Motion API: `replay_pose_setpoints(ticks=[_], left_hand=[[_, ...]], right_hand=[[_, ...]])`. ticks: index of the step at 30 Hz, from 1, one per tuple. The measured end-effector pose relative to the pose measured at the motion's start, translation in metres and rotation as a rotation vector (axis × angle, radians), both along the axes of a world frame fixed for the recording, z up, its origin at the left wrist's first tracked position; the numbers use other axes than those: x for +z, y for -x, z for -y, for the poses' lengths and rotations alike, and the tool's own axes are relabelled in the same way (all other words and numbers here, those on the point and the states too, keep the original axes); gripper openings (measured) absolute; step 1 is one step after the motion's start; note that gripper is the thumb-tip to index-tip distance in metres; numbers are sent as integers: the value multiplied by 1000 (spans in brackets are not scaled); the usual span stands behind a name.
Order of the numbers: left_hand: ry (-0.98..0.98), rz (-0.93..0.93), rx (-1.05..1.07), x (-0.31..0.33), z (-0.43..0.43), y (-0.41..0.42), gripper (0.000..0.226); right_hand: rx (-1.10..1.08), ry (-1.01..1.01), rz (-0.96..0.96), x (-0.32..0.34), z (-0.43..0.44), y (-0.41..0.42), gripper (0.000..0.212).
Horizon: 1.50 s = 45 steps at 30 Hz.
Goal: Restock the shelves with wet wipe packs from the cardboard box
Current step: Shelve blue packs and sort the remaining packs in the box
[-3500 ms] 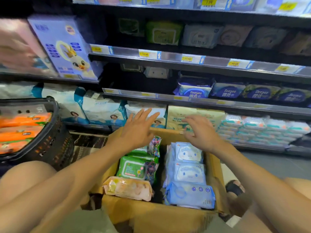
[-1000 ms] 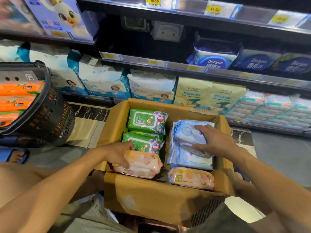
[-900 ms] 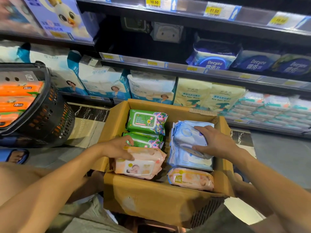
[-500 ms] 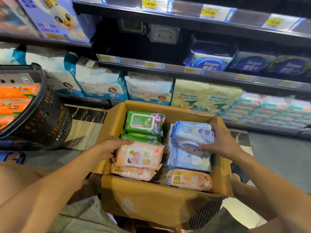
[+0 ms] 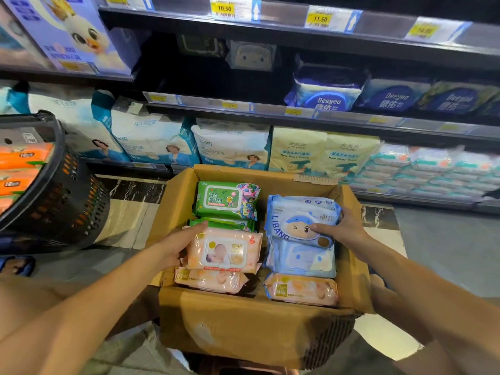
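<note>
**Both hands loaded in the box**

Edge grips on slick wrappers could let one slip on the lift. In the cardboard box (image 5: 243,326), my left hand (image 5: 176,247) curls round the pink pack (image 5: 224,251) at its left end. My right hand (image 5: 345,228) pinches the blue pack (image 5: 300,217) at its right side, thumb across its face. The shelves (image 5: 270,109) stand beyond.

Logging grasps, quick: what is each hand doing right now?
Left hand: holding the pink pack.
Right hand: holding the blue pack.
</note>
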<state>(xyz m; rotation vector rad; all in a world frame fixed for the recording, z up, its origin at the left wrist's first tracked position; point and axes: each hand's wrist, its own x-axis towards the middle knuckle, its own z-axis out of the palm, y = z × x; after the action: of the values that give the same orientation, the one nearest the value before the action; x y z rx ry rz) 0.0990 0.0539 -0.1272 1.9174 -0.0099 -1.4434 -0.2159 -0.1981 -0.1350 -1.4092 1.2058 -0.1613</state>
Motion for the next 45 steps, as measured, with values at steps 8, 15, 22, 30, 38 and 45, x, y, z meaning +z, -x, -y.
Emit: replay_pose_setpoints(ticks=[8,15,22,30,38,45], left_hand=[[8,4,90,-1,2,-3,53],[-106,-46,147,-1,0,-2,58],[-45,-70,-56,-8,-7,-6,92],[-24,-18,-91,-7,-8,-6,67],[42,76,-127,-7,-3,-6,53],[156,124,-89,12,9,-8,49]], right_hand=[[-107,-68,-29,-5,4,-20,52],[-108,-106,-30,-9,1,-31,25],[-92,-123,-57,-8,-1,-37,44],[-23,-91,-132,-55,20,-28,125],[-31,-24,-74,3,-1,-43,54],[-91,-10,75,32,12,-36,42]])
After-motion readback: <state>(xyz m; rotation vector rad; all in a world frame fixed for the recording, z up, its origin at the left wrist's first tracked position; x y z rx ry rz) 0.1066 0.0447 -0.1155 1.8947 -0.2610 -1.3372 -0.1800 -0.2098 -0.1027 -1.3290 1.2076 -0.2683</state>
